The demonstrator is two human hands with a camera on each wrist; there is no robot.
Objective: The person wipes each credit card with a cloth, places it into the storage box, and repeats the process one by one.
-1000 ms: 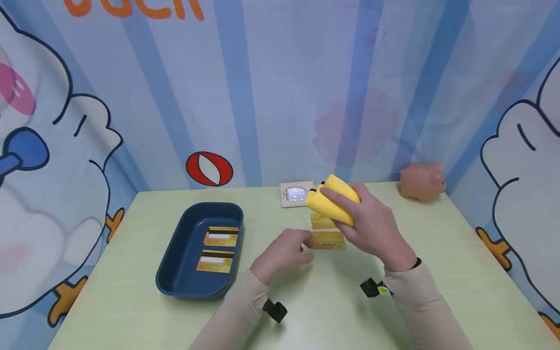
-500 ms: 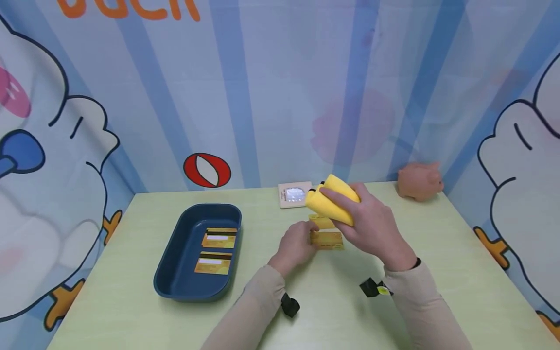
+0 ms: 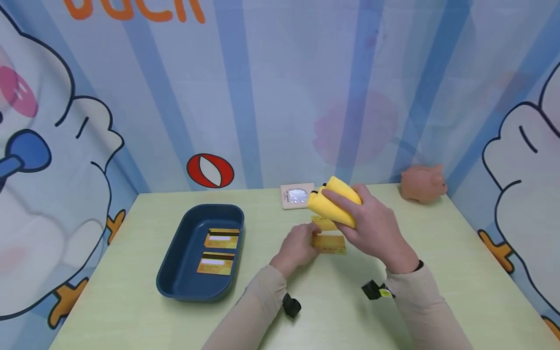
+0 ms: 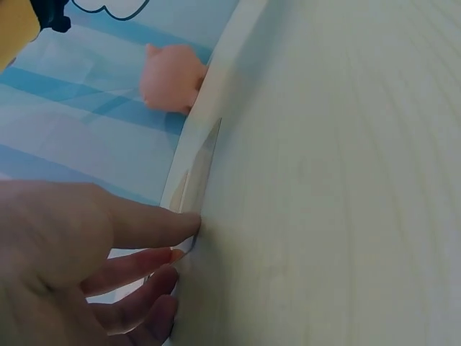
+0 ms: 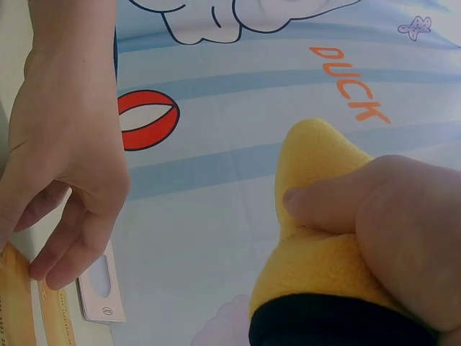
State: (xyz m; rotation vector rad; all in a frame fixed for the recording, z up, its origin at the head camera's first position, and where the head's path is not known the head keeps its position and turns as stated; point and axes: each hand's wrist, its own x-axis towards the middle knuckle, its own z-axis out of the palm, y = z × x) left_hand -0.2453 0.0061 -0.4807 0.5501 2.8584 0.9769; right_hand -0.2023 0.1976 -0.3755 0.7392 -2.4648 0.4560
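Observation:
My left hand point(image 3: 296, 247) pinches the left end of a gold card point(image 3: 331, 245) between thumb and fingers. In the left wrist view that card point(image 4: 204, 162) is seen almost edge-on, tilted up from the table. Just behind it lies a second gold card point(image 3: 322, 223), partly covered by my hands. My right hand point(image 3: 377, 234) grips a soft, fuzzy yellow thing point(image 3: 334, 201) with a black part, held above the cards. Up close in the right wrist view, the yellow thing point(image 5: 317, 216) dents under my thumb; its kind is unclear.
A dark blue tray point(image 3: 168, 272) stands on the left with two gold cards point(image 3: 215, 262) inside, stripe side up. Towards the back are a pale flat case point(image 3: 297, 196) with a shiny window and a pink piggy bank point(image 3: 422, 183). A printed curtain point(image 3: 284, 97) closes off the back.
My left hand has reached right and taken hold of the nearer gold card, which has shifted slightly towards me. My right hand stays in place with the yellow thing.

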